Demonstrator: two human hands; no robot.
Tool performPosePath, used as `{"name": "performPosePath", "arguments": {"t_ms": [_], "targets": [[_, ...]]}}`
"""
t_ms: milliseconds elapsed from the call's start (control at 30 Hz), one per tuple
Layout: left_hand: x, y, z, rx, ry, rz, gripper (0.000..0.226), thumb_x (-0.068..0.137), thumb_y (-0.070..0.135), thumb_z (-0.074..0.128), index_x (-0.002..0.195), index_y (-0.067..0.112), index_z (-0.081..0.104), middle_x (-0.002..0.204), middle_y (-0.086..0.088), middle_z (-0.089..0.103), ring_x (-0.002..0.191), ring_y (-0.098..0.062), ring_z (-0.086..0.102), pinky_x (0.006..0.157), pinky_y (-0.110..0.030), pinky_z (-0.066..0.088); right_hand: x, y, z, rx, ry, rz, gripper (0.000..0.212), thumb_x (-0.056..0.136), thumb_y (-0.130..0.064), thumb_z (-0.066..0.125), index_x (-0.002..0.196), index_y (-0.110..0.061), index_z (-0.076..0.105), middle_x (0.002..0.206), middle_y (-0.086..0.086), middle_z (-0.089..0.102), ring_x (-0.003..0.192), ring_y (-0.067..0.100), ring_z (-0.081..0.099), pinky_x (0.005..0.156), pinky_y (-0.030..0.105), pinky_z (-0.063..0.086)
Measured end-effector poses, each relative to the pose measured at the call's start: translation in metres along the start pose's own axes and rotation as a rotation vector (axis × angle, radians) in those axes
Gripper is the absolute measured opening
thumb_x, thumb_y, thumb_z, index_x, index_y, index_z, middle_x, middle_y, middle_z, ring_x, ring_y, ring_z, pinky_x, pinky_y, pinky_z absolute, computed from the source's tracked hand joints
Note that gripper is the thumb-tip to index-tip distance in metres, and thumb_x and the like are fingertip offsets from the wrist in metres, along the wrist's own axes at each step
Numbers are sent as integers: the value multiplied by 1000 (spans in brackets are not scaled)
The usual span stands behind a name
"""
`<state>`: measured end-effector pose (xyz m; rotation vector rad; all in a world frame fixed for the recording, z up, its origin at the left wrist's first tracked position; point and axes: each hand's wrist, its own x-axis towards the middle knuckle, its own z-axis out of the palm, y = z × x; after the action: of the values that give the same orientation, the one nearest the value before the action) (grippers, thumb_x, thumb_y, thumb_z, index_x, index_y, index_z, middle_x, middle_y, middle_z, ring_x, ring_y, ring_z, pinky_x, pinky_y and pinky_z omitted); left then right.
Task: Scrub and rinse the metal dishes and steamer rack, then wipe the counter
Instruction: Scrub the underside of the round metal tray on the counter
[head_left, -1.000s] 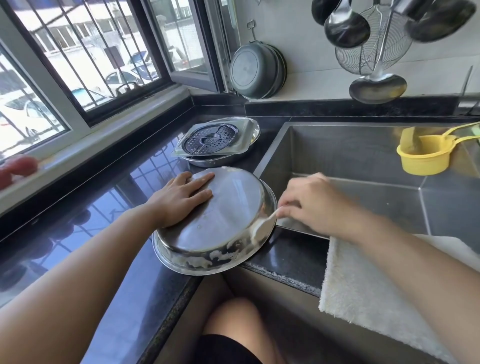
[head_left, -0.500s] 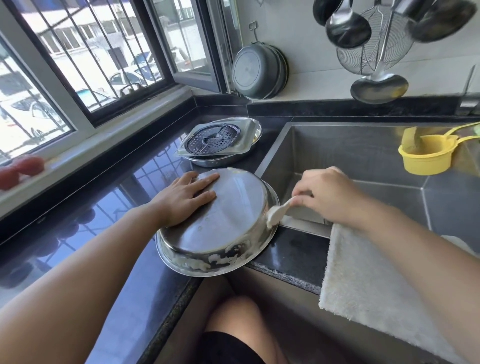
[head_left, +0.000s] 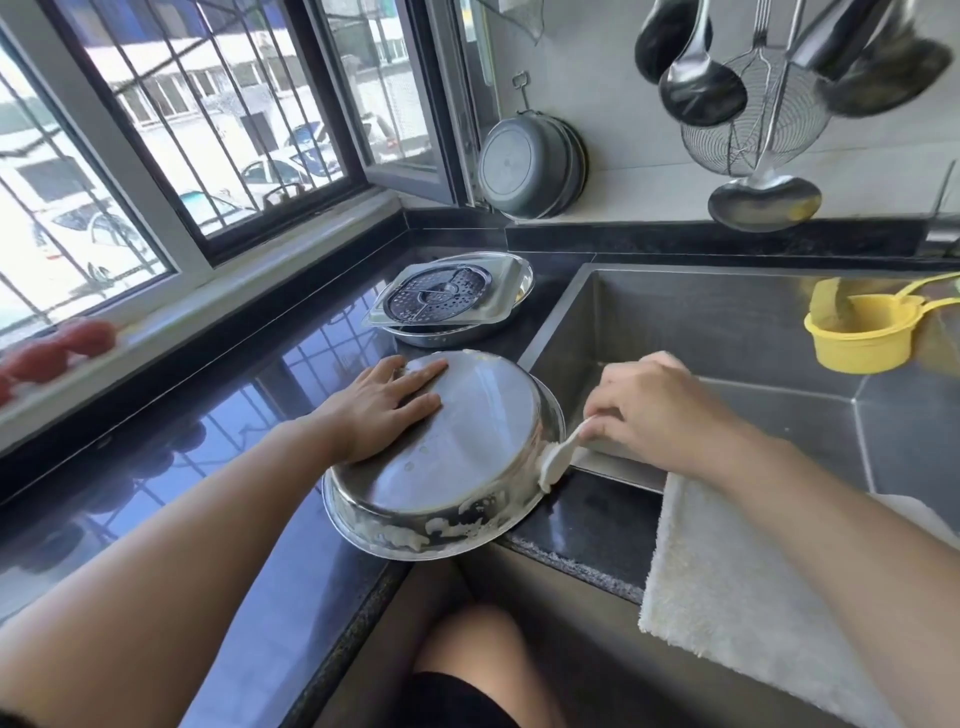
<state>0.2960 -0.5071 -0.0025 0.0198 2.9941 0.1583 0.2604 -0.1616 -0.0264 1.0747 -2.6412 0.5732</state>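
Basin: round upturned stainless-steel basin (head_left: 457, 441), rigid, soap-slick; hold by rim.
Left hand (head_left: 382, 410): flat, pressing base.
Right hand (head_left: 644, 410): pinching white scrubber (head_left: 558, 460).

you have: one upturned metal basin (head_left: 467, 447), one steamer rack (head_left: 436, 293), one yellow scoop (head_left: 857, 332), one white towel (head_left: 737, 597), two hands, one white brush (head_left: 558, 460).
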Motion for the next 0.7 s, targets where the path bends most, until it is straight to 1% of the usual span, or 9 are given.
{"name": "performPosePath", "arguments": {"t_ms": [67, 133, 200, 267, 400, 500, 567, 667, 700], "targets": [[0, -1, 1, 1, 4, -3, 79, 76, 92, 6, 151, 69, 6, 164, 2, 19, 153, -22, 22, 122, -48, 25, -1, -4, 6, 13, 6, -41, 21, 90, -54, 66, 89, -36, 77, 87, -15, 63, 86, 10, 59, 100, 39, 38], [1, -1, 1, -2, 11, 6, 80, 76, 92, 7, 152, 68, 6, 163, 2, 21, 152, -22, 23, 122, -47, 25, 0, -12, 10, 119, 16, -96, 23, 87, -55, 68, 87, -34, 78, 82, -14, 64, 78, 9, 58, 90, 37, 43], [1, 0, 1, 0, 18, 13, 79, 78, 91, 8, 153, 67, 7, 162, 1, 22, 152, -23, 25, 122, -45, 24, 8, -9, 4, 194, 97, 2, 23, 87, -51, 71, 86, -29, 79, 80, -11, 64, 74, 12, 57, 87, 40, 46], [0, 1, 2, 2, 18, 29, 75, 81, 89, 10, 153, 67, 7, 163, 1, 22, 152, -23, 24, 122, -45, 24, 12, -8, 1, 158, 125, 37, 23, 89, -51, 69, 87, -31, 79, 80, -13, 63, 76, 11, 56, 92, 42, 43], [1, 5, 1, 22, 7, 54, 63, 94, 81, 17, 154, 66, 6, 164, 2, 21, 152, -23, 25, 122, -46, 25, 5, -28, 12, 159, 7, -146, 28, 90, -57, 60, 91, -35, 77, 80, -19, 59, 79, 6, 56, 92, 35, 36], [-2, 8, -1, 14, 11, 32, 59, 99, 74, 22, 156, 63, 10, 164, 3, 22, 151, -22, 25, 121, -42, 24, 8, -3, -8, 84, 42, -16, 24, 92, -53, 64, 85, -33, 76, 74, -15, 57, 71, -1, 50, 94, 41, 40], [-4, 11, -2, 18, 24, 31, 59, 101, 71, 24, 157, 60, 13, 163, 3, 24, 151, -21, 27, 120, -42, 26, 5, 4, -10, 112, 36, 15, 27, 89, -56, 63, 82, -33, 76, 71, -14, 57, 70, -1, 51, 89, 40, 43], [-9, 14, -3, 132, 160, -23, 58, 102, 71, 22, 157, 54, 23, 159, 3, 33, 146, -23, 36, 111, -45, 40, -2, -15, 6, 163, -89, -123, 25, 87, -61, 64, 82, -39, 75, 73, -17, 60, 73, 1, 56, 86, 29, 39], [-11, 15, -4, 182, 217, -74, 57, 103, 69, 22, 156, 52, 27, 155, 1, 38, 142, -25, 41, 106, -46, 43, 0, -13, 7, 137, -97, -110, 25, 87, -61, 64, 82, -39, 75, 75, -17, 60, 74, 2, 56, 89, 30, 38]]}}
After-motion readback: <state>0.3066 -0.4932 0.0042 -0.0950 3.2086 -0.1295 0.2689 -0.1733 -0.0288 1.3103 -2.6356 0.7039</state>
